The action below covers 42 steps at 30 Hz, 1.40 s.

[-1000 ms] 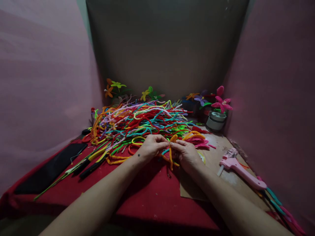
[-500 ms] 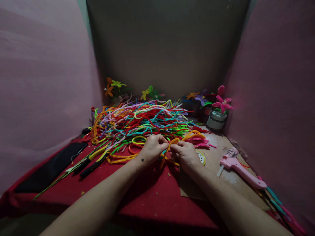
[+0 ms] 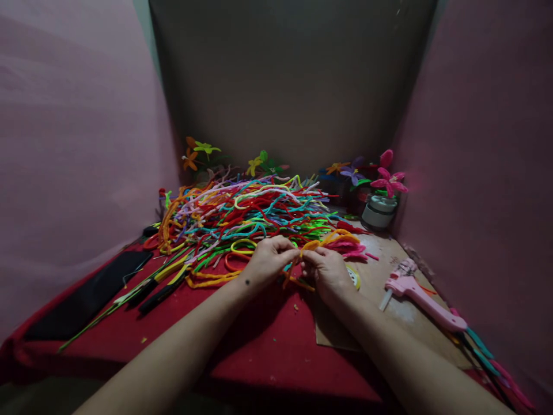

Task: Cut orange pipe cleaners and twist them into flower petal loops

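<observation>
While the red cloth (image 3: pixel 250 357) spreads under the pile (image 3: pixel 268 202) of fuzzy stems, the board (image 3: pixel 393 248) reaches out to the pile's right, the phone (image 3: pixel 90 294) lies to its left, and the glue gun (image 3: pixel 432 302) rests right of it. Just in front of the pile, the left hand (image 3: pixel 270 259) and right hand (image 3: pixel 330 274) nearly meet, each thumb and forefinger pinching 1 shared orange stem (image 3: pixel 309 248). Shaping it seems underway; the next move likely calls for 1 steady pinch against 1 turning pinch.

I can see two bare, tapering forearms (image 3: pixel 190 333) and one small, round, dark spot (image 3: pixel 247 282) just up the arm from the left hand (image 3: pixel 273 259).
</observation>
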Motion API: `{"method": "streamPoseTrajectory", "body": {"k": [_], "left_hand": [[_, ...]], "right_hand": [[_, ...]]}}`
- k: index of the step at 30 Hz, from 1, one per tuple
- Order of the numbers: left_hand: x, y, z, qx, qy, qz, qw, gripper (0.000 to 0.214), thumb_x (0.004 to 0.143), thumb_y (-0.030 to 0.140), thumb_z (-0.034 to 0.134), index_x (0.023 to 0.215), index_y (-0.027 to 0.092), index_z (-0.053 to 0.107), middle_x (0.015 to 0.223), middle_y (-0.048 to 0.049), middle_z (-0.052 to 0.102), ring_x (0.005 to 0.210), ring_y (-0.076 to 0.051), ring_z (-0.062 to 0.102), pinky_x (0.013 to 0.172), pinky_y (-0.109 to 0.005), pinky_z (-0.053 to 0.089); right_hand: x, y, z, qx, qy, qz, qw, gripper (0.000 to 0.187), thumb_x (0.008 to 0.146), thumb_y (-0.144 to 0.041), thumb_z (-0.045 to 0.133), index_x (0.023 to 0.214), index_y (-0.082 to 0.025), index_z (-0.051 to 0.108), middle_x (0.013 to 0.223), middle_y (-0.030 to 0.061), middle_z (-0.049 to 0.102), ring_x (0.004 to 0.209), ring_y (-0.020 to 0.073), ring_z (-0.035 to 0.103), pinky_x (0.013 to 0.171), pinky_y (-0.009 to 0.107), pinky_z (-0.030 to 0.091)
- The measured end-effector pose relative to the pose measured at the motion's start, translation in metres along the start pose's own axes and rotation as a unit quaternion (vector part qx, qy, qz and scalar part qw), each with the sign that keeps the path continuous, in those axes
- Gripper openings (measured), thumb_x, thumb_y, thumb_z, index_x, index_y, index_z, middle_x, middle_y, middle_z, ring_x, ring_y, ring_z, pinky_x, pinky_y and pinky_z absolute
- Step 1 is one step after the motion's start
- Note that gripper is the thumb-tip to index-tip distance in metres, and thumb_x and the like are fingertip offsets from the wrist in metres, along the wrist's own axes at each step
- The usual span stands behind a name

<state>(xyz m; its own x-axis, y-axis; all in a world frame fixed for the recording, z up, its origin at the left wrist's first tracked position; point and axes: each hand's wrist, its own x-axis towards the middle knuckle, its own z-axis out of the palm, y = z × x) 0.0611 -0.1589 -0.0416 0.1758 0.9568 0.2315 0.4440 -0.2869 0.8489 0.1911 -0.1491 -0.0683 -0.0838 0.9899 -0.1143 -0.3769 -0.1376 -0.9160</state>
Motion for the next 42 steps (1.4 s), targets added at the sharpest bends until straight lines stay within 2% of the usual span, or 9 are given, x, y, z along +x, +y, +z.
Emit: {"method": "streamPoseTrajectory", "body": {"k": [5, 12, 16, 20, 27, 30, 33, 37, 42], "left_hand": [[0.008, -0.014, -0.004, -0.299, -0.075, -0.175, 0.935, 0.021, 0.061, 0.027, 0.069, 0.071, 0.012, 0.059, 0.059, 0.0011, 0.055, 0.048, -0.006, 0.050, 0.049, -0.019, 0.040], [0.007, -0.014, -0.001, -0.339, -0.113, -0.213, 0.909, 0.022, 0.059, 0.025, 0.070, 0.067, 0.010, 0.057, 0.057, -0.0009, 0.057, 0.046, -0.008, 0.053, 0.048, -0.021, 0.044], [0.005, -0.009, -0.001, -0.242, -0.139, -0.138, 0.950, 0.018, 0.067, 0.029, 0.060, 0.062, 0.014, 0.052, 0.046, 0.0051, 0.046, 0.033, -0.006, 0.041, 0.037, -0.021, 0.036], [0.001, -0.009, 0.005, 0.066, -0.032, 0.018, 0.997, 0.011, 0.074, 0.023, 0.049, 0.066, 0.015, 0.051, 0.052, 0.0035, 0.048, 0.043, -0.008, 0.044, 0.045, -0.022, 0.035], [-0.009, -0.008, 0.017, 0.471, 0.114, 0.311, 0.817, 0.021, 0.083, 0.014, 0.036, 0.071, 0.015, 0.053, 0.065, -0.0052, 0.054, 0.064, -0.016, 0.049, 0.056, -0.027, 0.034], [-0.007, -0.007, 0.014, 0.344, 0.112, 0.255, 0.897, 0.022, 0.084, 0.022, 0.038, 0.070, 0.014, 0.054, 0.065, -0.0046, 0.053, 0.064, -0.014, 0.050, 0.059, -0.026, 0.036], [0.000, -0.008, 0.006, 0.031, 0.018, 0.063, 0.997, 0.027, 0.082, 0.037, 0.043, 0.080, 0.013, 0.056, 0.063, -0.0018, 0.054, 0.053, -0.010, 0.047, 0.052, -0.023, 0.037], [0.006, -0.011, -0.006, -0.283, -0.150, -0.112, 0.941, 0.037, 0.075, 0.046, 0.050, 0.076, 0.010, 0.059, 0.056, -0.0005, 0.051, 0.041, -0.007, 0.041, 0.041, -0.021, 0.034], [0.005, -0.009, -0.012, -0.321, -0.151, -0.131, 0.926, 0.023, 0.067, 0.032, 0.064, 0.073, 0.010, 0.058, 0.057, 0.0006, 0.053, 0.042, -0.005, 0.043, 0.042, -0.018, 0.032]], "right_hand": [[-0.003, -0.001, 0.000, -0.045, -0.009, -0.045, 0.998, 0.014, 0.060, -0.025, 0.063, 0.059, -0.015, 0.053, 0.041, -0.0063, 0.045, 0.035, 0.0059, 0.037, 0.035, 0.019, 0.030], [-0.006, -0.003, -0.001, -0.089, -0.026, -0.083, 0.992, 0.013, 0.063, -0.027, 0.060, 0.061, -0.015, 0.055, 0.044, -0.0069, 0.044, 0.038, 0.0050, 0.032, 0.037, 0.019, 0.024], [-0.009, -0.007, 0.000, -0.121, -0.020, -0.095, 0.988, 0.011, 0.064, -0.025, 0.059, 0.063, -0.014, 0.058, 0.043, -0.0079, 0.041, 0.039, 0.0049, 0.031, 0.040, 0.020, 0.026], [-0.011, -0.008, 0.002, -0.132, -0.005, -0.096, 0.987, 0.011, 0.064, -0.025, 0.059, 0.063, -0.014, 0.057, 0.043, -0.0086, 0.039, 0.039, 0.0049, 0.031, 0.043, 0.021, 0.030], [-0.001, 0.002, 0.001, 0.009, -0.021, -0.034, 0.999, 0.027, 0.057, -0.026, 0.064, 0.052, -0.018, 0.039, 0.041, -0.0094, 0.034, 0.037, 0.0046, 0.028, 0.039, 0.020, 0.022], [0.003, 0.001, -0.001, 0.060, -0.055, -0.022, 0.996, 0.026, 0.056, -0.024, 0.065, 0.053, -0.018, 0.040, 0.043, -0.0089, 0.036, 0.038, 0.0045, 0.030, 0.039, 0.020, 0.023], [0.003, -0.003, -0.003, 0.053, -0.062, -0.044, 0.996, 0.018, 0.058, -0.024, 0.065, 0.056, -0.015, 0.049, 0.046, -0.0064, 0.042, 0.041, 0.0055, 0.035, 0.041, 0.021, 0.026], [0.002, -0.007, -0.004, 0.034, -0.073, -0.084, 0.993, 0.015, 0.058, -0.024, 0.066, 0.065, -0.013, 0.059, 0.055, -0.0026, 0.053, 0.045, 0.0064, 0.040, 0.045, 0.021, 0.030], [-0.003, -0.008, -0.002, -0.009, -0.083, -0.081, 0.993, 0.016, 0.061, -0.027, 0.065, 0.069, -0.014, 0.060, 0.057, -0.0030, 0.053, 0.049, 0.0074, 0.043, 0.045, 0.021, 0.032]]}}
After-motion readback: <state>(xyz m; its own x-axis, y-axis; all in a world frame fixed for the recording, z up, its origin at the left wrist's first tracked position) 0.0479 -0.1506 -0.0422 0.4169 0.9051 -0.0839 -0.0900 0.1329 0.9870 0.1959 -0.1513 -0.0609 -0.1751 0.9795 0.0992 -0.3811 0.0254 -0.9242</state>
